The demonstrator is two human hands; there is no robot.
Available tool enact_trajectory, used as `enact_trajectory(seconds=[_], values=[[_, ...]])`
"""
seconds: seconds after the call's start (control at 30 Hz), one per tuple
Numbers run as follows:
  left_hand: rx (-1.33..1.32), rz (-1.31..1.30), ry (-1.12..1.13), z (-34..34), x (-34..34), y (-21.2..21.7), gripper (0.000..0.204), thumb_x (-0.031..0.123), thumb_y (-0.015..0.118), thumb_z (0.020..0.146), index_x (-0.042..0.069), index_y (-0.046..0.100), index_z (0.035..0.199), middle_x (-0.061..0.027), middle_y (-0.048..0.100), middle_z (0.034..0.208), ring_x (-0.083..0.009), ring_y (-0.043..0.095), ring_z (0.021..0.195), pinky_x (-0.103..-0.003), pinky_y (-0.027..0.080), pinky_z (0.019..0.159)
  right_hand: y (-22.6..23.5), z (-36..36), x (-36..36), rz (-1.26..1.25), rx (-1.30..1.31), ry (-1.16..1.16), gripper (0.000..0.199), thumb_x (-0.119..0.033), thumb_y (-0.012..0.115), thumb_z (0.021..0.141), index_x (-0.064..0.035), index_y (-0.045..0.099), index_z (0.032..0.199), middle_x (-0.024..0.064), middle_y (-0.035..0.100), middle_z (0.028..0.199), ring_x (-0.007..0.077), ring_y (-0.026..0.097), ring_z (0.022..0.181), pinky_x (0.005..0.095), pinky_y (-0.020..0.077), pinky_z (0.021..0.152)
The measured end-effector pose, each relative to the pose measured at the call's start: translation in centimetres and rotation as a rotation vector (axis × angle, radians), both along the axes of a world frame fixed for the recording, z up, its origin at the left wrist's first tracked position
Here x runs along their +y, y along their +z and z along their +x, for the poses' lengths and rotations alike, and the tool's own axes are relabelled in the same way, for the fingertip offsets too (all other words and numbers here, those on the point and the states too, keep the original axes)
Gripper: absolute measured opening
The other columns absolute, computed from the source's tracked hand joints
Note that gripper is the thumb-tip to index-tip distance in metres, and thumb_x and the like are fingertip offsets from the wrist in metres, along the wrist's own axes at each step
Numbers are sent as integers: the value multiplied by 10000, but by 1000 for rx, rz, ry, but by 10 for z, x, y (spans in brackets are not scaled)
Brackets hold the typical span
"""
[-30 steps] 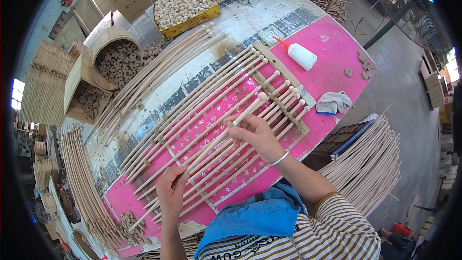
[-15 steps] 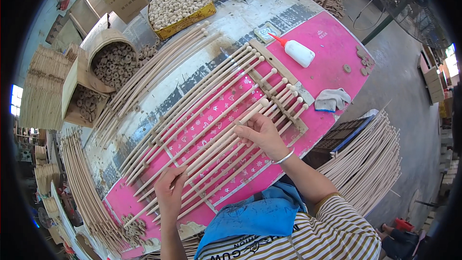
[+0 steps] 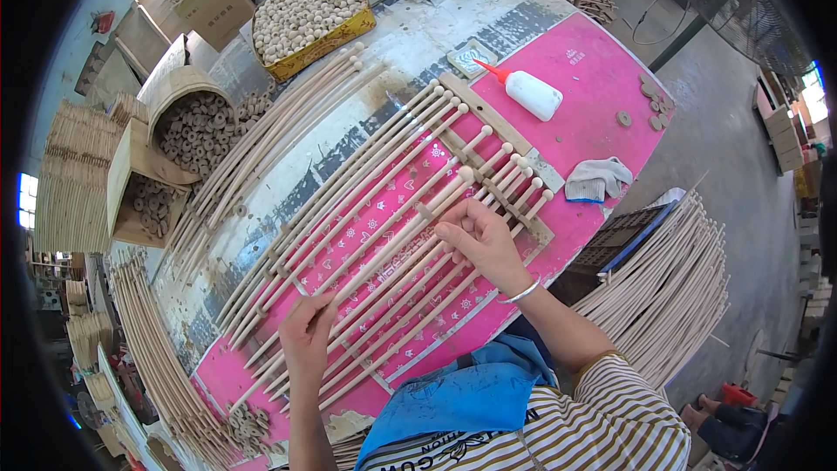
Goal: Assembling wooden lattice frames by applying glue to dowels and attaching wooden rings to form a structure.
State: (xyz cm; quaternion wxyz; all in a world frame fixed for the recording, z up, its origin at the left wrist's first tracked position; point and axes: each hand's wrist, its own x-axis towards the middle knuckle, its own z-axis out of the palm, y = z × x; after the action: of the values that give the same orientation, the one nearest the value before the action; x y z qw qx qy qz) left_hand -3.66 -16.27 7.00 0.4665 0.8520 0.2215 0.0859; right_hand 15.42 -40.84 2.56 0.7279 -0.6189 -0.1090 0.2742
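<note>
My left hand [image 3: 307, 327] pinches the lower end of a slim wooden stick [image 3: 384, 250] between thumb and fingers. That stick slants up to the right, with a pale wooden ball [image 3: 466, 174] on its far end and a small wooden ring [image 3: 425, 210] partway along. Just right of it, my right hand [image 3: 479, 244] has its fingers curled together over other sticks; what they hold, if anything, is hidden. Several similar ball-ended sticks lie side by side across a notched wooden rack [image 3: 497, 122] on the pink table sheet [image 3: 575, 61].
A white glue bottle [image 3: 534, 95] with a red nozzle and a grey-white glove [image 3: 598, 180] lie beyond the rack. Far left stand a yellow box [image 3: 327, 37] of wooden balls and a round container [image 3: 187, 78] of rings. Stick bundles [image 3: 654, 283] flank the table.
My right hand has drawn back to the right from the stick, near the ring. The stick's balled end has shifted slightly up and away; my left hand keeps its pinch.
</note>
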Motion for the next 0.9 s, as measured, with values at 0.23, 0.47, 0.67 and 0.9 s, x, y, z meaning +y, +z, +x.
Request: enact_trajectory(seconds=[0.23, 0.47, 0.67, 0.9], values=[[-48, 127, -44, 77, 6, -30, 163, 61, 668, 984, -17, 722, 1117, -101, 648, 841, -160, 608, 738, -281, 482, 702, 1, -6, 1, 30, 49, 95, 223, -243, 658, 1043, -33, 650, 1120, -15, 655, 799, 33, 608, 665, 184, 481, 580], [-107, 93, -83, 117, 4, -59, 173, 79, 684, 974, -19, 728, 1110, -118, 699, 899, -163, 639, 733, -300, 498, 694, 3, -1, -4, 17, 44, 116, 198, -209, 634, 1056, -33, 654, 1145, -22, 638, 804, 29, 601, 696, 189, 489, 614], [-53, 151, -103, 124, -1, -64, 159, 68, 689, 958, -8, 730, 1092, -129, 689, 912, -227, 675, 789, -338, 523, 725, 7, 1, -5, 40, 82, 130, 205, -209, 616, 1065, -30, 650, 1159, -14, 644, 818, 29, 602, 710, 191, 492, 620], [-51, 362, -81, 124, -10, -66, 151, 93, 714, 927, 49, 739, 1069, -110, 683, 961, -301, 675, 881, -386, 539, 754, 1, 0, -3, 52, 43, 128, 235, -243, 628, 1060, -49, 666, 1188, -10, 674, 822, 18, 600, 670, 168, 447, 565]])
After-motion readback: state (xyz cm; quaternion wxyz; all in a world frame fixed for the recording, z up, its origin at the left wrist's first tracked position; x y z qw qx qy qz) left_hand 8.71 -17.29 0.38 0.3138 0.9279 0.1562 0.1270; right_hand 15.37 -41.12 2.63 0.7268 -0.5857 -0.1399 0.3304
